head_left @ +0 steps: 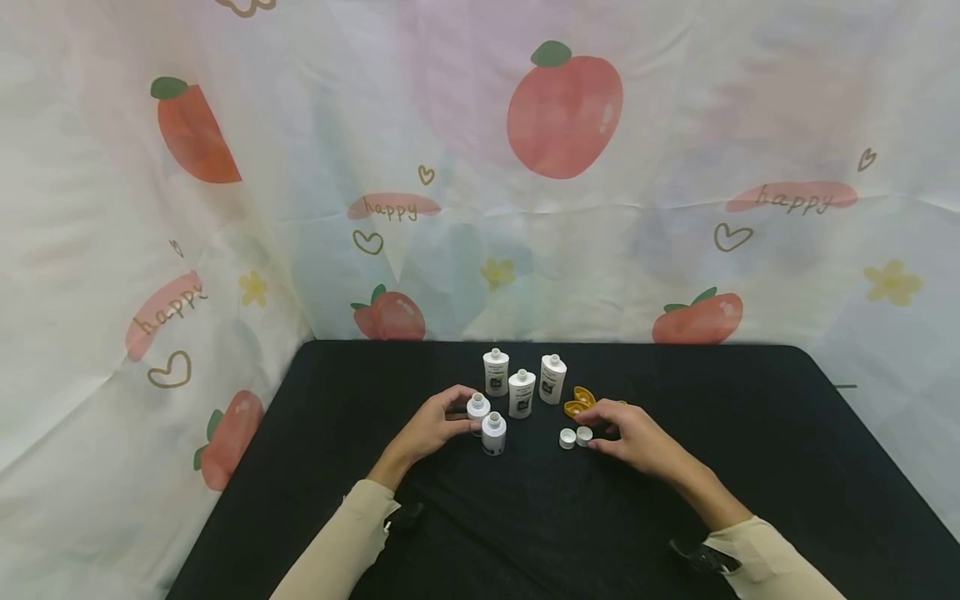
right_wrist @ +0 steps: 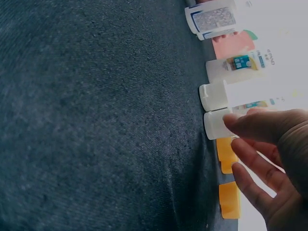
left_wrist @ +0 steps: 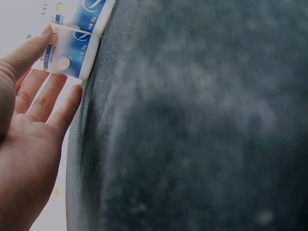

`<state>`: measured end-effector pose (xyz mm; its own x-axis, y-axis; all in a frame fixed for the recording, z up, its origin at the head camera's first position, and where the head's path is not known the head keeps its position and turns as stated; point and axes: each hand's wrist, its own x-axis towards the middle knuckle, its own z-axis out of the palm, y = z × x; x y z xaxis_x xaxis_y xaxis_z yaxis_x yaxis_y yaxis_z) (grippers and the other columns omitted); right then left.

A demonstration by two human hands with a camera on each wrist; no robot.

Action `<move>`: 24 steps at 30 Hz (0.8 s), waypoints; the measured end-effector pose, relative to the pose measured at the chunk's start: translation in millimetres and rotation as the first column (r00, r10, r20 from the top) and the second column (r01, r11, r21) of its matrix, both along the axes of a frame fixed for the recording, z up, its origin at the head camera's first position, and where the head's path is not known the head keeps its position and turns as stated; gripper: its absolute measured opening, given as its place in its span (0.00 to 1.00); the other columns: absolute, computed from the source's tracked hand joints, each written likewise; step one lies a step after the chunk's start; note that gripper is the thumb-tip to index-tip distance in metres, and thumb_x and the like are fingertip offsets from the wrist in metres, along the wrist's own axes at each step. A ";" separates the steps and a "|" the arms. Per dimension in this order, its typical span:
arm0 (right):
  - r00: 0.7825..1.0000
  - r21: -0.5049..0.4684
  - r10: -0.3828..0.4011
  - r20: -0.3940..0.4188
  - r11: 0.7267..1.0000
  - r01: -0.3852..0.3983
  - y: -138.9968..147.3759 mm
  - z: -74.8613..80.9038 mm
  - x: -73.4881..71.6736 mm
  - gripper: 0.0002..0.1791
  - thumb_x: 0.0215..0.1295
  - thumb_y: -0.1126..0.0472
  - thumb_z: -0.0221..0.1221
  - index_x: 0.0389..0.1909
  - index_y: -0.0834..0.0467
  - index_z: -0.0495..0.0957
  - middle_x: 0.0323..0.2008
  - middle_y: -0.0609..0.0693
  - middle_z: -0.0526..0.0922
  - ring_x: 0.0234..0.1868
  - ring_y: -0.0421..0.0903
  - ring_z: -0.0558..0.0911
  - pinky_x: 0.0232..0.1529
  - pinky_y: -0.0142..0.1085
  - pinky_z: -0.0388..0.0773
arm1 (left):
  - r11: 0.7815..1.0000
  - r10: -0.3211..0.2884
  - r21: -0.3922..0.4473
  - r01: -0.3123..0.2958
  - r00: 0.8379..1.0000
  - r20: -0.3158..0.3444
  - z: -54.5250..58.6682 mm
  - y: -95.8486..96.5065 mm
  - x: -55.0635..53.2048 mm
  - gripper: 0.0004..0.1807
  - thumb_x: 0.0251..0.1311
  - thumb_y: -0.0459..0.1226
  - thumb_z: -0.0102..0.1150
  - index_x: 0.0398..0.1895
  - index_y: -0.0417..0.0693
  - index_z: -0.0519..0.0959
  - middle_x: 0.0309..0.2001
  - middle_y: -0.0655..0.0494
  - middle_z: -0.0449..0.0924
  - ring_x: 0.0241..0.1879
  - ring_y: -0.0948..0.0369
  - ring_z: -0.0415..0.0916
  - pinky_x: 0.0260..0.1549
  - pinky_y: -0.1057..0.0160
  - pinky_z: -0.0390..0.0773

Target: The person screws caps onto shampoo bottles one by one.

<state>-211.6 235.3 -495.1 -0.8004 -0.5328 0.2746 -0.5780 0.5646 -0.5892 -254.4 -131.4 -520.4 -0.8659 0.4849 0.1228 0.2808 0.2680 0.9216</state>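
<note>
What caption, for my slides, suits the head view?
Left grip holding a white bottle, right grip at two white caps, over black cloth.

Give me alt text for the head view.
A person's left-hand grip is around a white bottle beside a second bottle on a black table; the right-hand grip is at two white caps. Three more white bottles and orange pieces sit farther back, before a fruit-printed backdrop.

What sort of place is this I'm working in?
Likely a staged indoor tabletop workspace: a black-covered table, a fabric backdrop printed with fruit and "happy" hanging behind it, and small white bottles standing grouped on top.
</note>
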 end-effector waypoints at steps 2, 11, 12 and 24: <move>1.000 0.001 0.003 0.007 1.000 -0.003 -0.2 -0.8 -0.3 0.21 0.55 0.71 0.73 0.51 0.61 0.83 0.44 0.50 0.86 0.44 0.48 0.85 0.41 0.40 0.83 | 1.000 0.015 0.012 -0.015 1.000 0.009 -1.1 -2.5 0.1 0.23 0.59 0.32 0.71 0.58 0.45 0.76 0.53 0.49 0.81 0.55 0.53 0.80 0.54 0.58 0.80; 0.999 -0.001 -0.008 0.031 1.000 0.008 -2.1 -2.9 -1.9 0.19 0.54 0.72 0.72 0.48 0.62 0.83 0.41 0.51 0.86 0.39 0.48 0.85 0.36 0.37 0.79 | 0.997 0.081 0.016 -0.081 0.997 0.000 3.4 -13.9 2.7 0.23 0.58 0.37 0.74 0.56 0.50 0.77 0.51 0.55 0.82 0.53 0.58 0.80 0.55 0.52 0.77; 0.999 0.005 -0.011 0.033 1.000 0.011 -2.3 -3.1 -2.0 0.19 0.54 0.71 0.72 0.48 0.62 0.83 0.41 0.51 0.86 0.38 0.48 0.85 0.37 0.37 0.79 | 0.996 0.085 0.017 -0.085 0.996 -0.004 4.4 -14.7 3.0 0.23 0.58 0.37 0.74 0.56 0.50 0.77 0.51 0.54 0.82 0.53 0.57 0.80 0.56 0.50 0.76; 0.998 0.056 -0.039 0.058 0.998 0.035 -2.2 -7.3 -4.6 0.15 0.55 0.66 0.74 0.44 0.57 0.85 0.38 0.45 0.85 0.38 0.44 0.84 0.41 0.41 0.80 | 0.993 0.108 0.056 -0.107 0.994 -0.014 15.7 -20.1 6.4 0.24 0.57 0.36 0.74 0.56 0.47 0.77 0.52 0.51 0.82 0.53 0.53 0.79 0.61 0.42 0.73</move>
